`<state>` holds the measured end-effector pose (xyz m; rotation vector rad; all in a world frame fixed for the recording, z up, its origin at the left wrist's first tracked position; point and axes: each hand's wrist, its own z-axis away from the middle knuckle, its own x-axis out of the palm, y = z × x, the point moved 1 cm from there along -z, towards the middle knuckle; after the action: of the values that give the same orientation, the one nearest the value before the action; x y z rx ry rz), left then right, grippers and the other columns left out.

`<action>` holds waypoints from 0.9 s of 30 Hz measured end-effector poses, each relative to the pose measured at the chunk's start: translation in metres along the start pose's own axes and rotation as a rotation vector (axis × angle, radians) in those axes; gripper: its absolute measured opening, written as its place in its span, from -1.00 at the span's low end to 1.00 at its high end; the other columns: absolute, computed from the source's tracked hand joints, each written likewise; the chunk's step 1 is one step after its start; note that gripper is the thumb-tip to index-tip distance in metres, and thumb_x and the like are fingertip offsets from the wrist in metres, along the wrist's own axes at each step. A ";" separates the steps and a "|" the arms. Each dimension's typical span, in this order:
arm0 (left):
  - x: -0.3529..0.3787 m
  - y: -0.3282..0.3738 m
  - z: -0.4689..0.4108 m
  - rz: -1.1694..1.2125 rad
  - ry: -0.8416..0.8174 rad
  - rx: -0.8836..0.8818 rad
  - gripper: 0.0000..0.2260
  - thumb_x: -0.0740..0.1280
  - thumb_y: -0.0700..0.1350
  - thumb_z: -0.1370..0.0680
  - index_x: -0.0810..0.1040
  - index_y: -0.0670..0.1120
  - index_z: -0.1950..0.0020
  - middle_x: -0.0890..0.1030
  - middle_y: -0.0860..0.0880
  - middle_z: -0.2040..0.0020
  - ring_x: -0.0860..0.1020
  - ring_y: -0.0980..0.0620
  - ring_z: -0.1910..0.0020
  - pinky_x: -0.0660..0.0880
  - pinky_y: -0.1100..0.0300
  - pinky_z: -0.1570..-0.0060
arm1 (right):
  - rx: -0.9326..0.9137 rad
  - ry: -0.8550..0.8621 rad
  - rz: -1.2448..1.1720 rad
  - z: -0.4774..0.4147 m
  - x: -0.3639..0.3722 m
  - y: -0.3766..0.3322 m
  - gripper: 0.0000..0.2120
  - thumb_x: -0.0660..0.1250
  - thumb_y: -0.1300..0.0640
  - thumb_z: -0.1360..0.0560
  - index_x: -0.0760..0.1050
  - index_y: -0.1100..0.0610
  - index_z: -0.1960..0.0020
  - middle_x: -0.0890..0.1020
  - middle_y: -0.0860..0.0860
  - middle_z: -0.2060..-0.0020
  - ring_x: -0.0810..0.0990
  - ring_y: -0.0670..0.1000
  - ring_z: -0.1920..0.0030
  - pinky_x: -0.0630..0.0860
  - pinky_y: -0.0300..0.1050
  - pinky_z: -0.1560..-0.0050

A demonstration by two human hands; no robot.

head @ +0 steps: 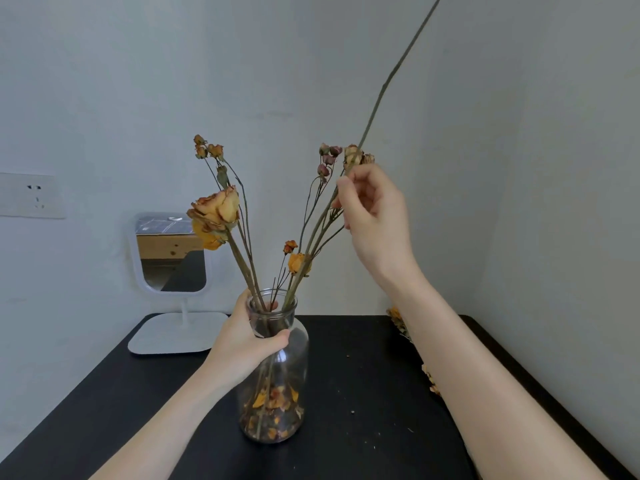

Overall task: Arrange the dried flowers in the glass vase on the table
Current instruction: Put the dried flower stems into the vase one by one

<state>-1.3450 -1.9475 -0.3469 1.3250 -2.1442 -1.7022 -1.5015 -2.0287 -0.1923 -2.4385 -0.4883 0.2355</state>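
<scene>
A clear glass vase (292, 372) stands upright on the black table (363, 393), with loose petals at its bottom. My left hand (244, 344) is wrapped around its neck. Several dried flowers stand in it: a large yellow rose (216, 211) leans left, small pink buds (327, 161) lean right. My right hand (372, 216) pinches a long bare stem (391, 74) that runs from the vase mouth up past the frame's top right.
A white standing mirror (173, 251) on a flat base sits at the table's back left. More dried flowers (398, 322) lie along the table's right edge, partly behind my right forearm. A wall socket (33, 195) is at left. The walls are close behind and to the right.
</scene>
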 end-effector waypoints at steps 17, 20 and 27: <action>-0.001 0.003 -0.006 0.184 -0.059 0.045 -0.28 0.55 0.16 -0.12 0.34 0.18 -0.20 0.56 0.21 -0.08 0.54 0.24 -0.09 0.47 0.27 -0.06 | 0.131 -0.434 0.517 0.058 0.033 0.044 -0.89 0.32 0.05 -0.49 0.57 0.08 0.07 0.53 -0.11 0.37 0.54 -0.12 0.33 0.56 -0.16 0.25; -0.002 0.004 -0.008 0.208 -0.050 0.039 -0.17 0.57 0.16 -0.08 0.30 0.10 -0.28 0.58 0.12 -0.08 0.56 0.17 -0.09 0.49 0.12 -0.13 | 0.207 -0.420 0.400 0.055 0.034 0.042 -0.89 0.32 0.04 -0.48 0.54 0.08 0.10 0.60 -0.01 0.34 0.55 -0.05 0.37 0.57 -0.09 0.30; -0.003 0.001 -0.009 0.211 -0.053 0.022 -0.14 0.57 0.17 -0.07 0.24 0.21 -0.29 0.54 0.24 -0.10 0.53 0.21 -0.10 0.45 0.22 -0.12 | 0.160 -0.302 0.229 0.052 0.033 0.041 -0.89 0.29 0.07 -0.51 0.53 0.08 0.14 0.57 -0.03 0.35 0.47 -0.13 0.40 0.46 -0.23 0.36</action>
<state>-1.3385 -1.9525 -0.3419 1.0255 -2.2457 -1.6526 -1.4740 -2.0168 -0.2600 -2.3084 -0.3034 0.7195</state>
